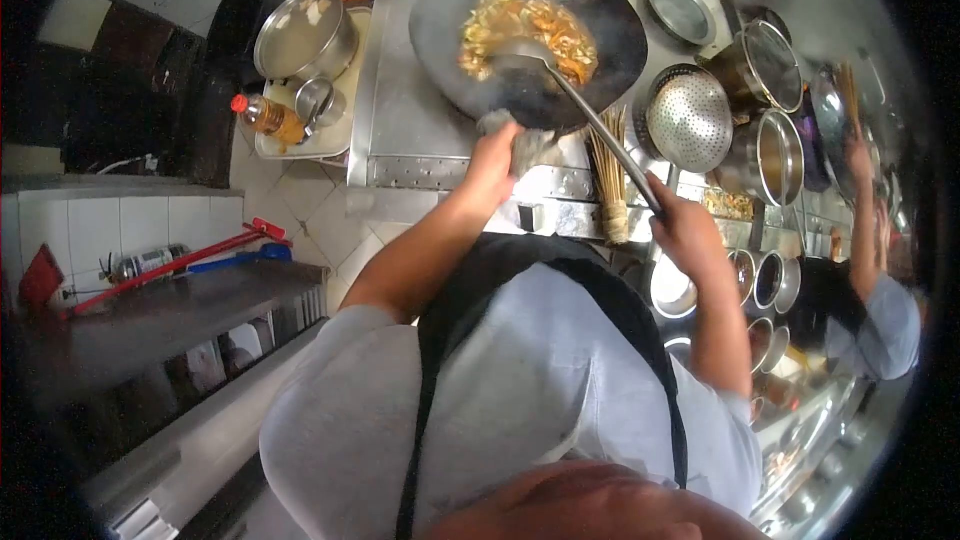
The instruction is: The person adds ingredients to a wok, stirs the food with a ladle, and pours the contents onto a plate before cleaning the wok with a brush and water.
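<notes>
A large black wok sits on the steel stove, with chopped food in reddish sauce steaming in its middle. My left hand is closed on a grey cloth at the wok's near rim; whether it grips a handle beneath the cloth is hidden. My right hand is wrapped round the long handle of a ladle. The ladle's bowl rests in the food. Between my hands, a bamboo brush lies at the stove's front edge.
To the right are a perforated strainer, a steel pot and several seasoning bowls. On the left, a tray holds a large pot and an oil bottle. At far right another person's arm is raised.
</notes>
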`<act>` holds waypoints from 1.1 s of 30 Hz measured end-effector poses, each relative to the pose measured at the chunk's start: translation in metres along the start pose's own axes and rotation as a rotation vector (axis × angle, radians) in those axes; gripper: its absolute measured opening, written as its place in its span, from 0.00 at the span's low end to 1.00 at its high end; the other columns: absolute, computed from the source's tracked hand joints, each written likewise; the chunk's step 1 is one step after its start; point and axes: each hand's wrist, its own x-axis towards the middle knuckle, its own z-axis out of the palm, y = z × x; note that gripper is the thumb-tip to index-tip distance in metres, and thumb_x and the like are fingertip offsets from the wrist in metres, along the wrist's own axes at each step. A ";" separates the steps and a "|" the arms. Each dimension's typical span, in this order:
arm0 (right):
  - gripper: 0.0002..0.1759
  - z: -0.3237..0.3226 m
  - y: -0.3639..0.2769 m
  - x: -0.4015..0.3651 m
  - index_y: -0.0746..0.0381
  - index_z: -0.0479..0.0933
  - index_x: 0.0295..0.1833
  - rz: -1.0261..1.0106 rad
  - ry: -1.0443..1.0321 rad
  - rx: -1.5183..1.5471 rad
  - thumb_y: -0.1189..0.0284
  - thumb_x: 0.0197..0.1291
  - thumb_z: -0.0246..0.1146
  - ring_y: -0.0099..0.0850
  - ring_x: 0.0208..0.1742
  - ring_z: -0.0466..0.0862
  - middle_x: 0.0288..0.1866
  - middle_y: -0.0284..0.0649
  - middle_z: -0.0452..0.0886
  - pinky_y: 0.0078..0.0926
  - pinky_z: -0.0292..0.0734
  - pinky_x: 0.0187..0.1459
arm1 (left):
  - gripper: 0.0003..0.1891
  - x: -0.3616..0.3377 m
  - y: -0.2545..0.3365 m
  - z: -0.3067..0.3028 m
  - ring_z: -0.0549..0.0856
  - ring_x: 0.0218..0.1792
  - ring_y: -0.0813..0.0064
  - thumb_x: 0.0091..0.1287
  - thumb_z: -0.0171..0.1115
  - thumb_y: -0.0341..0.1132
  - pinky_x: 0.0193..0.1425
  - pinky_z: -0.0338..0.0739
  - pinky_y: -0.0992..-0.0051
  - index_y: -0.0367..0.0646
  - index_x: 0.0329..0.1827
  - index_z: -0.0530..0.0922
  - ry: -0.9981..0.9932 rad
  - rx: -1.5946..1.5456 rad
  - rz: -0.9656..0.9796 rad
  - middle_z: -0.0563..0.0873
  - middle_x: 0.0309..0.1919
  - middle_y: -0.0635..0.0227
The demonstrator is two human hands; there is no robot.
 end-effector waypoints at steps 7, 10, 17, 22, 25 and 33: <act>0.37 0.072 0.025 -0.012 0.51 0.65 0.77 -0.020 0.254 0.152 0.73 0.61 0.64 0.53 0.36 0.86 0.38 0.53 0.85 0.47 0.80 0.40 | 0.06 -0.023 -0.037 -0.082 0.90 0.35 0.63 0.66 0.59 0.28 0.44 0.88 0.63 0.36 0.42 0.81 0.017 0.130 -0.045 0.87 0.39 0.58; 0.35 0.075 0.030 -0.030 0.53 0.69 0.74 0.107 0.172 0.243 0.75 0.59 0.65 0.46 0.33 0.86 0.34 0.49 0.84 0.41 0.81 0.40 | 0.06 -0.012 -0.001 -0.048 0.89 0.34 0.67 0.68 0.57 0.29 0.39 0.86 0.64 0.37 0.41 0.79 -0.187 0.800 0.423 0.86 0.33 0.59; 0.33 0.077 0.005 0.005 0.59 0.71 0.72 0.205 0.287 0.507 0.67 0.60 0.64 0.43 0.35 0.85 0.35 0.51 0.84 0.39 0.80 0.45 | 0.09 0.065 0.006 -0.022 0.89 0.38 0.56 0.70 0.57 0.33 0.45 0.87 0.56 0.34 0.43 0.77 -0.030 0.060 -0.024 0.87 0.38 0.53; 0.34 0.078 -0.002 0.020 0.62 0.69 0.73 0.248 0.334 0.591 0.68 0.61 0.65 0.35 0.33 0.84 0.30 0.45 0.82 0.35 0.79 0.42 | 0.09 0.065 0.012 -0.015 0.89 0.37 0.58 0.68 0.62 0.35 0.41 0.86 0.56 0.38 0.44 0.79 0.075 0.058 -0.054 0.87 0.37 0.56; 0.31 0.073 -0.010 0.016 0.67 0.69 0.72 0.287 0.384 0.764 0.73 0.64 0.66 0.19 0.33 0.78 0.30 0.40 0.81 0.24 0.76 0.37 | 0.07 0.041 0.023 -0.001 0.87 0.32 0.64 0.67 0.64 0.33 0.37 0.86 0.61 0.38 0.40 0.80 0.100 0.075 -0.027 0.86 0.33 0.61; 0.18 0.063 0.004 0.044 0.68 0.74 0.57 0.177 0.217 0.943 0.72 0.65 0.63 0.33 0.42 0.82 0.38 0.45 0.82 0.32 0.77 0.47 | 0.13 0.044 0.029 -0.019 0.88 0.33 0.68 0.67 0.71 0.43 0.36 0.84 0.66 0.44 0.43 0.81 -0.081 0.141 -0.090 0.87 0.33 0.66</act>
